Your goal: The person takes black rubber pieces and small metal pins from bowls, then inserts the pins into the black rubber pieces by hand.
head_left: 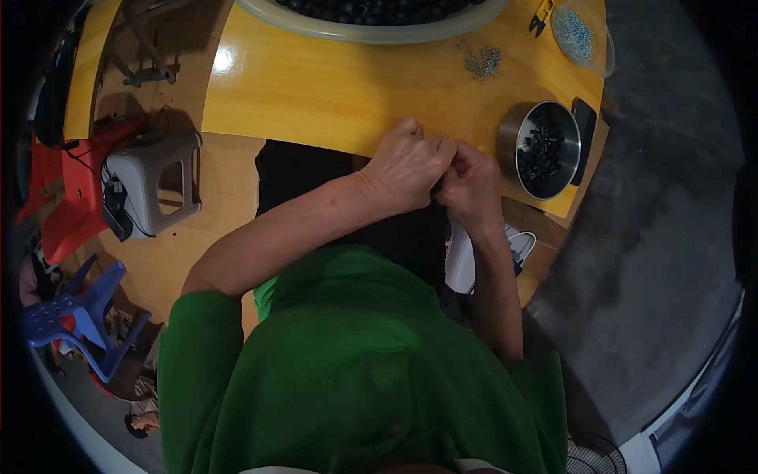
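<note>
My left hand [409, 170] and my right hand [472, 189] meet at the front edge of the yellow table [316, 95]. Their fingers are bent and pressed together, and whatever they pinch is hidden between them. Just right of the hands stands a steel bowl [509, 150], tilted in view, with small black parts [541, 154] inside. Beyond the hands, a loose pile of small silvery screws [483, 62] lies on the tabletop.
At the far side sits a wide basin [379, 35] of black pieces. Yellow-handled snips [540, 17] lie beside a clear tub [591, 59] of small bluish metal pieces. A dark phone-like slab [585, 134] rests by the bowl. Grey [146, 170] and blue stools [103, 316] stand left.
</note>
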Tool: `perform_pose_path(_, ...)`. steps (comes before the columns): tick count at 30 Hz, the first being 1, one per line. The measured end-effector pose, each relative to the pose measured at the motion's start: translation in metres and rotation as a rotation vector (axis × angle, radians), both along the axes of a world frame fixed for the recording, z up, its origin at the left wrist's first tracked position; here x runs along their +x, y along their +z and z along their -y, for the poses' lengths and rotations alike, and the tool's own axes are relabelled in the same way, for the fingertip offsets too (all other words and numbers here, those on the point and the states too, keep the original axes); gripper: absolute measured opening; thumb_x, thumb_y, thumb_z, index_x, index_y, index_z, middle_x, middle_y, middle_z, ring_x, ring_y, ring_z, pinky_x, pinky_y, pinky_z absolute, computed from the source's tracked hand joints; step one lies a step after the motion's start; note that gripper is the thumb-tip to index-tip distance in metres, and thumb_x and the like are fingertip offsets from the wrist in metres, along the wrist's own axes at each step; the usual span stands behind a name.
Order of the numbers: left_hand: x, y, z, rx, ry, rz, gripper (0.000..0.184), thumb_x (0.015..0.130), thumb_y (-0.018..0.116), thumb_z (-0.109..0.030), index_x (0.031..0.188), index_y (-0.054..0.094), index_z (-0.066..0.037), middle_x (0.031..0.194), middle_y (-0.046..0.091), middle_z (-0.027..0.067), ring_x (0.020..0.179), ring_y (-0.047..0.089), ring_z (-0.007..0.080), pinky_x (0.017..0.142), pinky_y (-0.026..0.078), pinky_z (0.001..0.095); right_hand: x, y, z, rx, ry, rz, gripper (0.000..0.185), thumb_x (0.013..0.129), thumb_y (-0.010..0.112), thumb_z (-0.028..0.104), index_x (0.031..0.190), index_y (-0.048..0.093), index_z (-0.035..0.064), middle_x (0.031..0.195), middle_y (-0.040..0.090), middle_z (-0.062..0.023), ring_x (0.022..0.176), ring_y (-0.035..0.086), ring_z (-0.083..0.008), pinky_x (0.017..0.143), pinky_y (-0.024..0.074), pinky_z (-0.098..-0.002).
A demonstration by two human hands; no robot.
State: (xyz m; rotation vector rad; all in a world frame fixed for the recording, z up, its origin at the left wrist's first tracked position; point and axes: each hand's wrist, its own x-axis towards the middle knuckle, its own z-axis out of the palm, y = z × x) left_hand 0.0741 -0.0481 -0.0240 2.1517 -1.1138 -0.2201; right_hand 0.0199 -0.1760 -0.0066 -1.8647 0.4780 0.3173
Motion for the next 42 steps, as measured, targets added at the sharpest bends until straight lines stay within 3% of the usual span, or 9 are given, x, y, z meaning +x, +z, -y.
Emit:
perform_pose_path(6, 0.003, 0.005, 0.008, 0.157, -0.027, 0.054, 0.034, 0.053, 0.07, -0.011, 0.083, 0.057, -0.003, 0.073, 0.062, 0.012, 0.064, 0.061, 0.0255, 0.074, 0.038, 0.0322, 0.006, 0.003, 0.004, -0.032, 0.023, 0.051, 0.009, 0.081, 0.048, -0.003, 0.083, 0.056, 0.0004, 0.062, 0.056, -0.0012, 0.047, 0.048, -0.0055, 0.041, 0.0351, -0.0199)
perform_pose_path(8, 0.001, 0.005, 0.007, 0.074, 0.012, -0.021, 0.029, 0.053, 0.065, -0.003, 0.079, 0.053, -0.003, 0.072, 0.058, 0.0142, 0.067, 0.057, 0.0301, 0.075, 0.038, 0.0329, 0.007, 0.001, 0.007, -0.079, 0.009, -0.041, 0.01, 0.076, 0.052, 0.0, 0.081, 0.06, -0.0029, 0.069, 0.063, -0.0121, 0.057, 0.059, -0.0154, 0.053, 0.0456, -0.0289)
perform_pose_path(11, -0.001, 0.002, 0.003, -0.042, 0.071, 0.018, 0.026, 0.054, 0.064, -0.003, 0.078, 0.053, -0.002, 0.072, 0.058, 0.0151, 0.067, 0.057, 0.0318, 0.073, 0.039, 0.0347, 0.011, 0.022, 0.003, 0.071, -0.061, -0.205, 0.009, 0.079, 0.054, 0.003, 0.083, 0.06, -0.0028, 0.066, 0.062, -0.0079, 0.056, 0.058, -0.0123, 0.05, 0.0452, -0.0239)
perform_pose_path(15, 0.0, 0.003, -0.011, -0.146, 0.073, -0.024, 0.018, 0.064, 0.062, 0.0, 0.08, 0.054, -0.002, 0.071, 0.058, 0.0112, 0.066, 0.057, 0.0261, 0.07, 0.042, 0.0327, -0.01, 0.001, 0.004, 0.199, -0.056, 0.003, 0.014, 0.082, 0.056, 0.006, 0.093, 0.058, -0.003, 0.065, 0.059, -0.0054, 0.056, 0.057, -0.01, 0.048, 0.044, -0.0191)
perform_pose_path(17, -0.004, 0.008, -0.021, -0.442, 0.198, -0.886, 0.011, 0.076, 0.063, -0.007, 0.083, 0.056, -0.002, 0.07, 0.059, 0.0048, 0.06, 0.056, 0.0171, 0.065, 0.043, 0.0283, -0.026, 0.003, -0.003, 0.364, -0.178, 0.192, 0.022, 0.082, 0.057, 0.003, 0.103, 0.056, -0.0023, 0.077, 0.06, -0.0067, 0.059, 0.058, -0.0101, 0.049, 0.0445, -0.0193)
perform_pose_path(18, -0.005, 0.01, -0.028, -0.438, 0.204, -0.874, 0.011, 0.076, 0.063, -0.007, 0.083, 0.056, -0.002, 0.07, 0.059, 0.0048, 0.06, 0.056, 0.0171, 0.065, 0.043, 0.0283, -0.032, 0.008, -0.009, 0.373, -0.171, 0.2, 0.022, 0.082, 0.057, 0.003, 0.103, 0.056, -0.0023, 0.077, 0.06, -0.0067, 0.059, 0.058, -0.0101, 0.049, 0.0445, -0.0193)
perform_pose_path(23, -0.02, 0.01, -0.046, -1.076, 0.067, -1.593, 0.013, 0.087, 0.058, -0.013, 0.091, 0.058, -0.001, 0.078, 0.059, 0.0066, 0.068, 0.053, 0.0148, 0.065, 0.042, 0.0251, -0.038, 0.024, -0.032, 0.047, -0.075, 0.664, 0.036, 0.074, 0.062, -0.008, 0.109, 0.055, 0.0004, 0.097, 0.054, -0.0097, 0.062, 0.057, -0.0103, 0.053, 0.0458, -0.0193)
perform_pose_path(36, -0.045, 0.007, -0.051, -1.225, 0.122, -1.673, 0.017, 0.086, 0.059, -0.014, 0.099, 0.06, -0.004, 0.089, 0.06, 0.0048, 0.076, 0.055, 0.0151, 0.067, 0.044, 0.0257, -0.04, 0.035, -0.054, -0.075, -0.069, 0.854, 0.028, 0.072, 0.062, -0.01, 0.097, 0.061, 0.0014, 0.089, 0.053, -0.0077, 0.064, 0.055, -0.0106, 0.054, 0.0442, -0.0213)
perform_pose_path(42, -0.049, 0.007, -0.065, -1.255, -0.075, -1.672, 0.024, 0.081, 0.065, -0.01, 0.104, 0.059, -0.005, 0.094, 0.063, 0.0059, 0.086, 0.059, 0.0174, 0.074, 0.046, 0.0276, -0.045, 0.029, -0.058, -0.051, -0.045, 0.92, 0.025, 0.074, 0.061, -0.01, 0.097, 0.061, 0.0003, 0.091, 0.051, -0.0064, 0.071, 0.054, -0.0104, 0.062, 0.0446, -0.0196)
